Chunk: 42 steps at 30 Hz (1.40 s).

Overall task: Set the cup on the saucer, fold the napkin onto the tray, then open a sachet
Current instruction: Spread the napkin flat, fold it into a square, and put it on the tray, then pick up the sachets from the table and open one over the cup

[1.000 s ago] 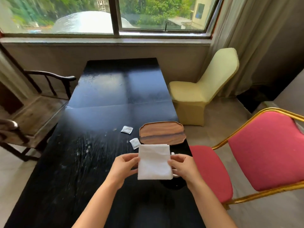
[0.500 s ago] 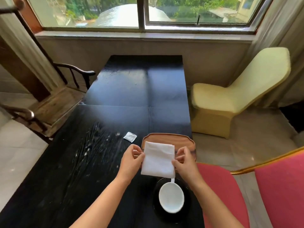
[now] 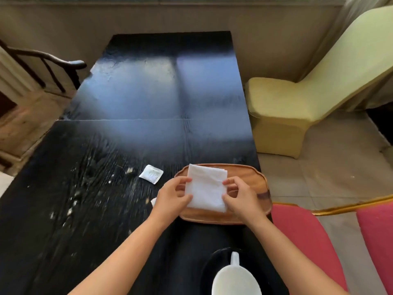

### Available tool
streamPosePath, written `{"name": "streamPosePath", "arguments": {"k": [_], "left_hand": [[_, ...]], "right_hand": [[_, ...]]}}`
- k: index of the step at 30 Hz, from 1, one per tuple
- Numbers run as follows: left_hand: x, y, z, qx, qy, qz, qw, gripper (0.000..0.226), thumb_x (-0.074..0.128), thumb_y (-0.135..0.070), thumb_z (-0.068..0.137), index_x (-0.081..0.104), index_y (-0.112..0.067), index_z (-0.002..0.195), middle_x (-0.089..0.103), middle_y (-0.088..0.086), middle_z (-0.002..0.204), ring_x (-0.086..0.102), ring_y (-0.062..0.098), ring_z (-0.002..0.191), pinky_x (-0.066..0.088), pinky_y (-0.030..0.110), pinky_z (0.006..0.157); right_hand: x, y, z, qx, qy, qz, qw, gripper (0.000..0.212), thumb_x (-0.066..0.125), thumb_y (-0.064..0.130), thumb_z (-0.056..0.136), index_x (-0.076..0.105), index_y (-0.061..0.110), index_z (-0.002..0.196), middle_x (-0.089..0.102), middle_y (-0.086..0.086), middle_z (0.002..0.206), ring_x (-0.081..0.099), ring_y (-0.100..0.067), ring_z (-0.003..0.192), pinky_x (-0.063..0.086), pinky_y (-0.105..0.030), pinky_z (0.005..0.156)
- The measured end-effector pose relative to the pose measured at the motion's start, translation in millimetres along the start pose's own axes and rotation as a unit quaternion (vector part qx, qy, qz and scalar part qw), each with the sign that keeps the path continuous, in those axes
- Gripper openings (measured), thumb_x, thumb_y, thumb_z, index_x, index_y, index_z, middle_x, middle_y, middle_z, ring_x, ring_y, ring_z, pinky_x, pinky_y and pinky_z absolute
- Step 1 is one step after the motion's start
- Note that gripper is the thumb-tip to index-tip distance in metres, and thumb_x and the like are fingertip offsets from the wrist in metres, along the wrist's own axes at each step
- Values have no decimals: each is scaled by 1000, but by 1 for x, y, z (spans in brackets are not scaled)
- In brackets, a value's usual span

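Observation:
A folded white napkin (image 3: pixel 205 188) lies over the wooden tray (image 3: pixel 214 217) near the table's right edge. My left hand (image 3: pixel 173 198) pinches its left side and my right hand (image 3: pixel 241 198) pinches its right side. A white cup (image 3: pixel 235 277) stands on a black saucer (image 3: pixel 209 267) at the bottom, its handle pointing away from me. One white sachet (image 3: pixel 151 173) rests on the black table left of the tray. A second sachet (image 3: pixel 153 201) peeks out just behind my left wrist, mostly hidden.
The long black table (image 3: pixel 136 103) stretches toward the wall. A red chair with a gold frame (image 3: pixel 314 241) sits close on the right, a yellow covered chair (image 3: pixel 297 103) beyond it, and a dark wooden armchair (image 3: pixel 42 67) on the left.
Both hands have carried the napkin forward and down onto the tray. The camera has tilted downward, so the cup and saucer now show at the bottom.

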State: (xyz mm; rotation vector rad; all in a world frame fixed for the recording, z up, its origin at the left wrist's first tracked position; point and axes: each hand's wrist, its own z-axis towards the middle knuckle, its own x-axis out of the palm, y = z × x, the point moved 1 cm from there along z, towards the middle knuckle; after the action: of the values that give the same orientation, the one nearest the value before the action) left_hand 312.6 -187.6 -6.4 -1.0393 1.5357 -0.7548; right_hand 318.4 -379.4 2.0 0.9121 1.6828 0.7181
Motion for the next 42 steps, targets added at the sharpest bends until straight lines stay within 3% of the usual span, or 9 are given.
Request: {"name": "streamPosePath", "arguments": {"k": [6,12,18,23,30,33,37,39,42], "left_hand": [[23,27,14,22,-11,47,999,46,65,4,71,61,-10,115,60,5,110,59,12,91,46,6,71],[36,41,11,89,-14,128,988,48,70,-2,70,58,-6,116,56,8,117,52,24,110,44,37,95],[40,39,19,259,-20,411,874,68,49,-32,70,44,-10,134,35,17,147,19,25,136,34,51,100],[46,46,31,224,85,490,839,77,15,-59,80,9,-20,147,-3,-3,154,-5,16,142,4,57,113],[46,49,30,211,96,477,848,77,8,-62,79,-1,-23,146,-12,-7,151,-12,15,141,-5,55,112],[45,46,30,189,122,498,837,79,-1,-63,75,-12,-26,144,-21,-8,151,-19,11,140,-9,55,112],[29,37,25,248,69,418,871,72,17,-55,85,23,-19,147,15,0,156,6,13,144,0,52,114],[9,33,25,295,-29,349,889,50,36,-39,87,53,-15,128,52,4,137,41,17,131,17,49,112],[-34,39,39,274,-134,325,895,31,43,-26,84,65,-14,101,68,0,104,59,17,101,30,48,103]], "right_hand": [[11,-21,16,-20,-8,-61,998,29,60,7,83,55,19,109,58,1,94,57,-12,84,50,-21,65],[14,-34,19,-63,-36,-142,987,31,61,9,79,56,17,108,56,-1,90,55,-17,83,52,-36,74],[18,-43,22,-197,-49,-355,913,55,50,20,82,42,14,136,31,-12,150,24,-29,140,34,-50,103],[21,-57,28,-165,53,-428,887,76,-2,53,79,5,22,148,-10,3,156,-21,-11,137,2,-49,114],[23,-52,27,-169,49,-454,874,75,3,50,81,13,17,147,4,-1,157,-3,-18,143,4,-55,111],[19,-42,26,-160,72,-479,860,68,6,50,88,6,18,148,-3,-1,158,-12,-17,143,-5,-55,111],[17,-17,26,-181,25,-465,866,53,44,37,93,35,14,140,24,-10,154,7,-25,144,2,-58,111],[23,-4,27,-222,-36,-457,860,43,61,31,84,56,12,123,48,-15,138,33,-32,136,17,-63,107],[45,16,31,-266,-68,-434,858,38,74,25,72,64,12,107,61,-14,121,50,-34,123,30,-63,100]]}}
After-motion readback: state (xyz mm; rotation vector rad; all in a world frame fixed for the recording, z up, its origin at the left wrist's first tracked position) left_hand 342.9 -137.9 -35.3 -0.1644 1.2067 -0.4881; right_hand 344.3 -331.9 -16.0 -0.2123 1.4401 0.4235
